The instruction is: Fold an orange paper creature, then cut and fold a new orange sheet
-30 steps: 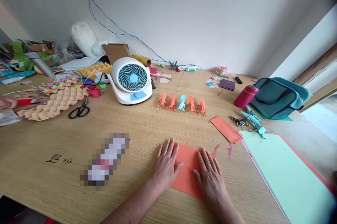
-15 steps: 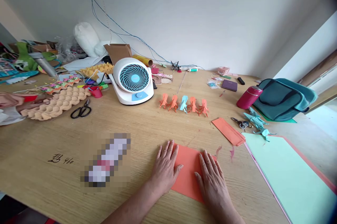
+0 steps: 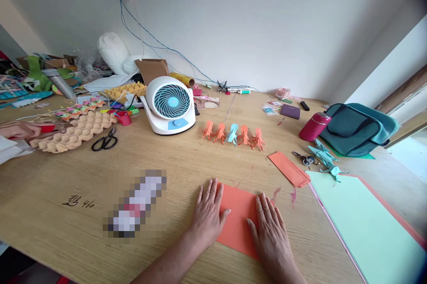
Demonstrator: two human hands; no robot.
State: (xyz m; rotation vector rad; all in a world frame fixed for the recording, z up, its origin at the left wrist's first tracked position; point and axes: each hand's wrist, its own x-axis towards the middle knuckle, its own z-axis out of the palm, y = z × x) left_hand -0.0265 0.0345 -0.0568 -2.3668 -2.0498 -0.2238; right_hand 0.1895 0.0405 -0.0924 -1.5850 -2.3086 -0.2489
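Observation:
An orange sheet of paper (image 3: 237, 217) lies flat on the wooden table in front of me. My left hand (image 3: 208, 213) rests flat over its left edge, fingers stretched out and thumb pointing inward. Over the right edge lies my right hand (image 3: 271, 224), also flat with its fingers extended. Both hands press on the paper without gripping it, and they cover its side edges. Beyond them stands a row of folded paper figures, several orange (image 3: 244, 135) and one light blue (image 3: 232, 134). A stack of narrow orange paper strips (image 3: 289, 169) lies to the right.
Large pale green sheets (image 3: 363, 221) cover the right side, near light blue folded figures (image 3: 323, 155), keys (image 3: 306, 159), a pink bottle (image 3: 315, 126) and a teal bag (image 3: 356, 128). A white fan (image 3: 170, 103) stands behind; scissors (image 3: 105, 140) and another person's hand (image 3: 22, 130) are left.
The camera view has shifted slightly. My hands stay flat on the orange paper almost unmoved. At far left, the other person's hand has come further into view with something red.

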